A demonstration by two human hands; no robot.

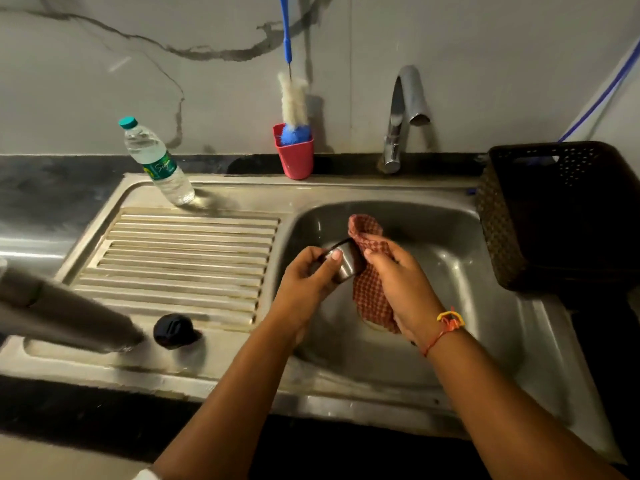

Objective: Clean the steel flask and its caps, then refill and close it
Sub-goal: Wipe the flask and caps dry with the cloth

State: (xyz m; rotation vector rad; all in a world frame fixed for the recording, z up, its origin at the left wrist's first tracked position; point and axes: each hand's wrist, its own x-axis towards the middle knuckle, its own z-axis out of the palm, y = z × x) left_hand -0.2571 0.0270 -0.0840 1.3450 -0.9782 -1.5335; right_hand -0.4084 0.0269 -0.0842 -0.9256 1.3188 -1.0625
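Over the sink basin (460,237) my left hand (308,282) grips a steel cup-shaped cap (346,263), thumb on its rim. My right hand (405,285) holds a red checked cloth (372,299) against the cap; the cloth hangs down below my palm. The steel flask (65,317) lies on its side at the left of the drainboard, blurred and partly out of frame. A dark round inner cap (175,331) sits on the drainboard's front edge beside the flask's mouth.
A plastic water bottle (157,162) stands at the back of the ribbed drainboard (180,258). A red cup (296,157) holds a blue-handled bottle brush (293,105). The tap (401,116) is behind the basin, and a dark woven basket (554,213) is at the right.
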